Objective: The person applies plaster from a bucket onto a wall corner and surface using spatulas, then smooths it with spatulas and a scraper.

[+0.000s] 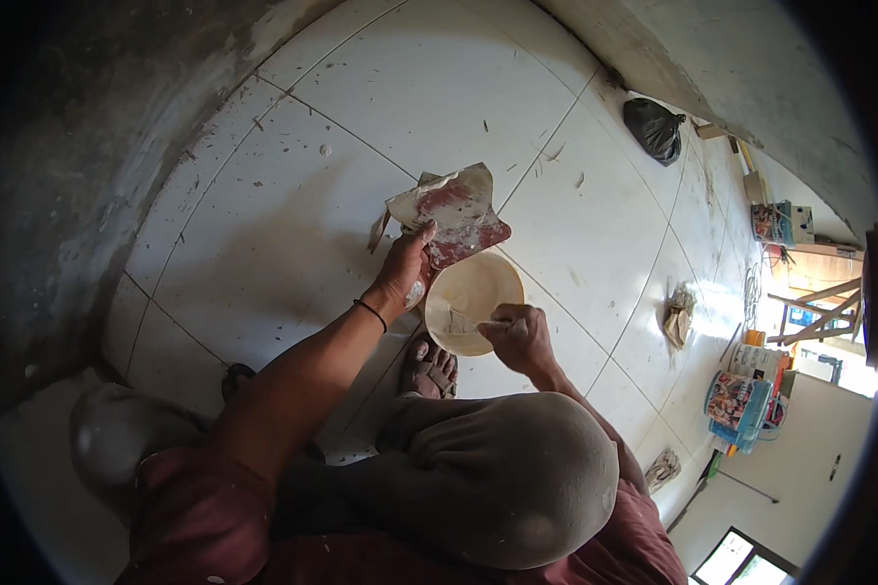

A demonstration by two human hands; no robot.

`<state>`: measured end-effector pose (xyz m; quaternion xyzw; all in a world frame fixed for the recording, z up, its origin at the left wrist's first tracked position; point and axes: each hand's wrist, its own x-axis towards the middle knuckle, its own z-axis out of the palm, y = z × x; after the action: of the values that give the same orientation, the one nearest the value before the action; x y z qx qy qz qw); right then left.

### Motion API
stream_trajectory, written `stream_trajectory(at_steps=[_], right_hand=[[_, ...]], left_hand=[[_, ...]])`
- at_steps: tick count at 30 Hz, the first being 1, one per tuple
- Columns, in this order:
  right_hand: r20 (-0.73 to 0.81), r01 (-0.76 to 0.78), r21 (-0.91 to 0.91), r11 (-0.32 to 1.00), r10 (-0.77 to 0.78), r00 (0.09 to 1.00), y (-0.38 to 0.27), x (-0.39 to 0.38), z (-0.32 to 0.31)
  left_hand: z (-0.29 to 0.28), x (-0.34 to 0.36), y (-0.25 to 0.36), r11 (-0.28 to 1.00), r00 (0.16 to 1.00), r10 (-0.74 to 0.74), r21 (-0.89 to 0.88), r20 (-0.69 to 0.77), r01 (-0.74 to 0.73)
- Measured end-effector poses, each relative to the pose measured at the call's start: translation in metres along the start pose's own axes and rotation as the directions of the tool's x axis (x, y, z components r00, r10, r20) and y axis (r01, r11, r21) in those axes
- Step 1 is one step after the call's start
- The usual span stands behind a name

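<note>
My left hand is closed on the edge of a flat dark-red board, smeared with whitish paste and ragged along its far side. The board is held tilted above the far rim of a round cream tub, which stands on the floor by my foot. Inside that tub is the pale blade of a scraper. Its handle is mostly hidden in my right hand, whose fingers are wrapped round it at the tub's near right side. White smears mark my left palm.
White floor tiles are littered with specks and scraps. Grey walls rise at left and far right. A black plastic bag lies at far right, crumpled paper nearer. Colourful tubs and wooden pieces stand along the right.
</note>
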<state>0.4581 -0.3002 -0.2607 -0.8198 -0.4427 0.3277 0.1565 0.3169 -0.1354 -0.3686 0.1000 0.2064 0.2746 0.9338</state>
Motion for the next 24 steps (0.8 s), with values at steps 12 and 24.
stream_trajectory(at_steps=[12,24], right_hand=[[0.342,0.029,0.393,0.919,-0.176,0.923,0.032,0.071,-0.027],[0.202,0.684,0.327,0.652,-0.755,0.624,0.09,0.072,-0.065]], left_hand=[[-0.011,0.015,0.004,0.984,0.997,-0.078,0.163,0.01,0.075],[0.008,0.024,0.019,0.981,0.997,0.07,0.176,0.041,-0.076]])
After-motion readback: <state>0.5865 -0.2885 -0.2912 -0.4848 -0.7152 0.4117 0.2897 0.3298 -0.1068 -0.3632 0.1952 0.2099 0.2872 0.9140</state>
